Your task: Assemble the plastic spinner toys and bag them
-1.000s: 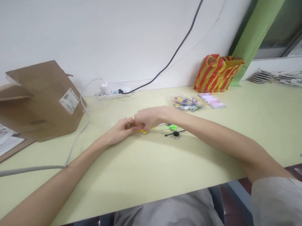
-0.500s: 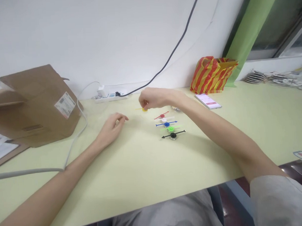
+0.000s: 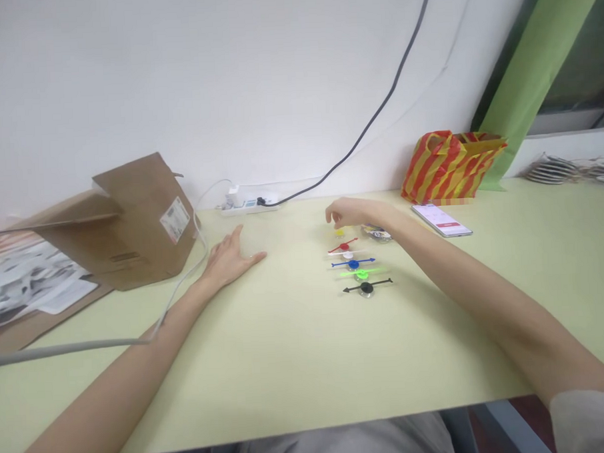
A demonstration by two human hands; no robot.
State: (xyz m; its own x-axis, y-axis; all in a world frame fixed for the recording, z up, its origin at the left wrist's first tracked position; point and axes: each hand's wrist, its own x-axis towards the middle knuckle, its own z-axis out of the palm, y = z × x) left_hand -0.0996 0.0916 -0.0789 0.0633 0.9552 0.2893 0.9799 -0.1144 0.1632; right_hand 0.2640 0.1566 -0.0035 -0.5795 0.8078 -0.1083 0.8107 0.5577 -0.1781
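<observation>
My right hand (image 3: 350, 213) is at the far end of a row of arrow spinners, its fingers curled down onto a yellow arrow spinner (image 3: 339, 233); the fingers partly cover it. In front of it, one behind another, lie a red spinner (image 3: 345, 246), a white spinner (image 3: 348, 254), a blue spinner (image 3: 353, 264), a green spinner (image 3: 362, 274) and a black spinner (image 3: 367, 288), each on a clear round base. To the left, my left hand (image 3: 228, 260) rests on the table, thumb and fingers spread, holding nothing.
An opened cardboard box (image 3: 132, 240) stands at left, with a grey cable (image 3: 184, 275) crossing my left forearm. A power strip (image 3: 251, 206) lies by the wall. Beyond my right wrist are small clear-wrapped items (image 3: 377, 233), a phone (image 3: 442, 220) and a striped bag (image 3: 447, 167).
My right hand has carried the yellow spinner toward the far end of the row and lowered it. My left hand has spread its thumb and fingers. The view has shifted left.
</observation>
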